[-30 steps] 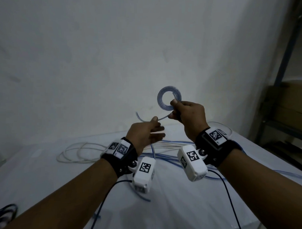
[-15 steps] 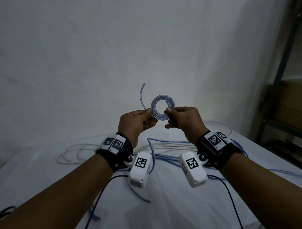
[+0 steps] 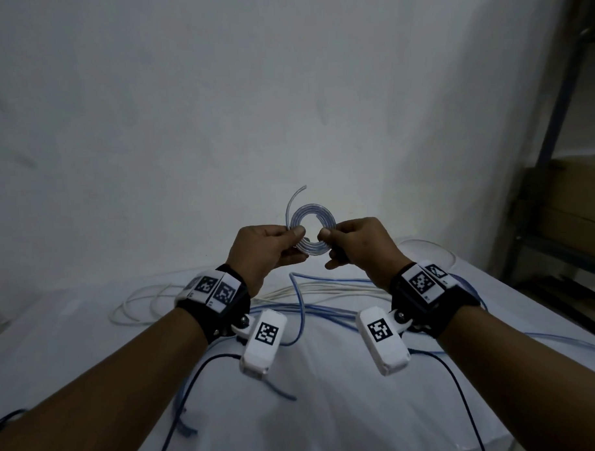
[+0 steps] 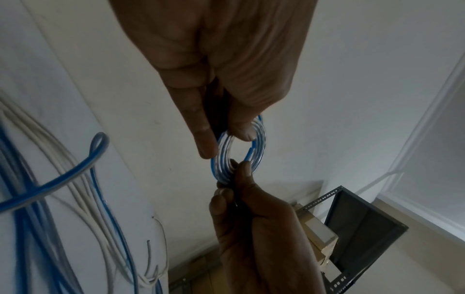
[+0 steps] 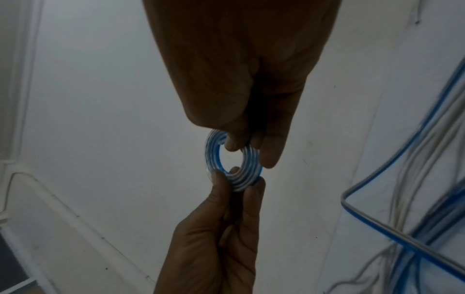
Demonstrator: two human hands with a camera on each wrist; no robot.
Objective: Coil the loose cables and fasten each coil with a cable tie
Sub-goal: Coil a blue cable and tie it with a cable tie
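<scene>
Head view: a small flat coil [image 3: 311, 233] of clear, blue-striped cable is held up in front of a pale wall [image 3: 218, 110], above the table [image 3: 91, 340].
Left hand [image 3: 266, 251]: the coil's left edge is pinched between thumb and fingers; the grip is closed on the coil.
Right hand [image 3: 359, 245]: the coil's right edge is pinched likewise; this grip is also closed on the coil.
Free end [image 3: 293, 200]: a short curved tail is seen rising from the coil's upper left.
Left wrist view: the coil [image 4: 237, 151] is seen nearly edge-on, clamped between the fingertips [image 4: 206, 143] from above and the other hand from below.
Right wrist view: several concentric turns of the coil [image 5: 232, 161] are shown.
Table: loose blue cables [image 3: 302, 309] and white cables [image 3: 143, 305] are spread across the white surface, below and apart from the coil.
Right edge: a metal shelf frame [image 3: 549, 142] is visible.
</scene>
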